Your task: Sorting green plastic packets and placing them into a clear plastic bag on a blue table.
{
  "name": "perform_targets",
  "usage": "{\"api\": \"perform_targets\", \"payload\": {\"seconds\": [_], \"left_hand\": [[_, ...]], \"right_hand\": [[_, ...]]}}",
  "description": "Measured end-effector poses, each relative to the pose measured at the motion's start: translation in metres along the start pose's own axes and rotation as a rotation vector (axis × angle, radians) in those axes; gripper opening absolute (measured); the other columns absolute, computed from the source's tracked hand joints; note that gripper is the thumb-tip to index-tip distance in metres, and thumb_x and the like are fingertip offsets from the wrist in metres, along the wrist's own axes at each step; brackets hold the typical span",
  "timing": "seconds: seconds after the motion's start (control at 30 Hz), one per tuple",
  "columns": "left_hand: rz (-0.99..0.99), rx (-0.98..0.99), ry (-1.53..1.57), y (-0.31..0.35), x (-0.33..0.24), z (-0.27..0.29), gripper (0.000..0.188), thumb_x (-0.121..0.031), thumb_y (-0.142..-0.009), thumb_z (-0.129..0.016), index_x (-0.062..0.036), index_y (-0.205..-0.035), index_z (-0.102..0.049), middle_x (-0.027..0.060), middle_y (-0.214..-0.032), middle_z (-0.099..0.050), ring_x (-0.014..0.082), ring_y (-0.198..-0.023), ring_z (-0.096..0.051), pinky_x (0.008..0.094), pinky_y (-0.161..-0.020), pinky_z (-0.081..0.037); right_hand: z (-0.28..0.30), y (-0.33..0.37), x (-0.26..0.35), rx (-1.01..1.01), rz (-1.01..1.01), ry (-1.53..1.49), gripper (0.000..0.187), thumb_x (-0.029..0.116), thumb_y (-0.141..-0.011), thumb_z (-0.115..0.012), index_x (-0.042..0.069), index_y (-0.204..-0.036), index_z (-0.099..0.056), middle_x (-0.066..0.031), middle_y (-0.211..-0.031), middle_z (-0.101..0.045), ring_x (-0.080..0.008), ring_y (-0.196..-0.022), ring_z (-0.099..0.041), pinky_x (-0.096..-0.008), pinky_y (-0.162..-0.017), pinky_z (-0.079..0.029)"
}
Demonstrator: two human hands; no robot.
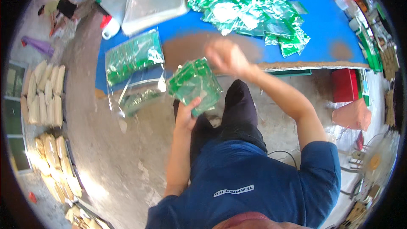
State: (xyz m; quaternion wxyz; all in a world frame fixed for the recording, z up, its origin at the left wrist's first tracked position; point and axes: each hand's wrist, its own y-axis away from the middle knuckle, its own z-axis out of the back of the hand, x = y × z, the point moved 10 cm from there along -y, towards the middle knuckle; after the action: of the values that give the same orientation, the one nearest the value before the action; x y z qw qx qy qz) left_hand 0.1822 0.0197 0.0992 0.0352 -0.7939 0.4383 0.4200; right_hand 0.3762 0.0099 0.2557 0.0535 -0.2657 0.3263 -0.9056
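Observation:
My left hand [186,112] grips a fanned stack of flat green-and-clear plastic packets [196,85], thumb on top, just off the front edge of the blue table. Close to the stack's upper right is my right hand [227,57], over a worn brown patch of the tabletop; motion smears its fingers. Left of the stack lies a large clear plastic bag [135,57] filled with rows of similar green packets, its loose end hanging over the table edge. Farther back, a big loose heap of these packets [250,8] covers the middle of the table.
A metal tray [154,4] and a white jug with a red cap [110,27] stand at the table's far left. A red crate [344,85] and a pink bag [352,114] sit at right. Filled sacks [44,93] are stacked at left; a person [53,12] is beyond.

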Motion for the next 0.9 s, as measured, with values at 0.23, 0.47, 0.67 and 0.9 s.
{"api": "perform_targets", "payload": {"seconds": [0.23, 0.47, 0.67, 0.9], "left_hand": [[0.003, -0.002, 0.351, -0.002, 0.025, 0.032, 0.067, -0.006, -0.08, -0.076, -0.0023, -0.14, -0.046, 0.012, -0.134, -0.058, 0.031, -0.126, -0.055, 0.0466, -0.112, -0.04], [0.046, -0.061, 0.447, 0.007, 0.027, 0.07, 0.065, -0.005, -0.077, -0.078, -0.0039, -0.135, -0.051, 0.0095, -0.13, -0.062, 0.0288, -0.126, -0.054, 0.0461, -0.113, -0.038], [-0.064, 0.088, 0.483, 0.003, 0.005, 0.056, 0.06, -0.009, -0.078, -0.08, -0.0022, -0.132, -0.054, 0.0096, -0.129, -0.062, 0.0274, -0.125, -0.055, 0.0441, -0.113, -0.038], [-0.061, -0.034, 0.404, -0.004, 0.014, 0.047, 0.061, -0.005, -0.083, -0.072, -0.0046, -0.138, -0.046, 0.0111, -0.13, -0.059, 0.0281, -0.124, -0.055, 0.0471, -0.11, -0.043]], "right_hand": [[0.031, -0.015, -0.213, 0.061, -0.705, 0.643, 0.085, 0.073, -0.086, -0.051, 0.021, -0.152, -0.034, -0.0295, -0.154, -0.027, -0.0559, -0.139, -0.024, -0.0691, -0.109, -0.02], [-0.003, 0.012, -0.092, 0.206, -0.263, 0.564, 0.081, 0.067, -0.088, -0.054, 0.023, -0.153, -0.033, -0.0254, -0.156, -0.026, -0.0503, -0.144, -0.02, -0.066, -0.114, -0.017], [-0.036, 0.043, -0.008, 0.366, 0.018, 0.402, 0.061, 0.05, -0.096, -0.051, 0.009, -0.141, -0.047, -0.0203, -0.151, -0.039, -0.0392, -0.144, -0.029, -0.0605, -0.116, -0.022], [-0.065, 0.039, -0.009, 0.514, -0.246, -0.149, 0.033, 0.02, -0.095, -0.059, 0.003, -0.123, -0.055, -0.0184, -0.137, -0.053, -0.0364, -0.13, -0.048, -0.0463, -0.105, -0.041]]}}
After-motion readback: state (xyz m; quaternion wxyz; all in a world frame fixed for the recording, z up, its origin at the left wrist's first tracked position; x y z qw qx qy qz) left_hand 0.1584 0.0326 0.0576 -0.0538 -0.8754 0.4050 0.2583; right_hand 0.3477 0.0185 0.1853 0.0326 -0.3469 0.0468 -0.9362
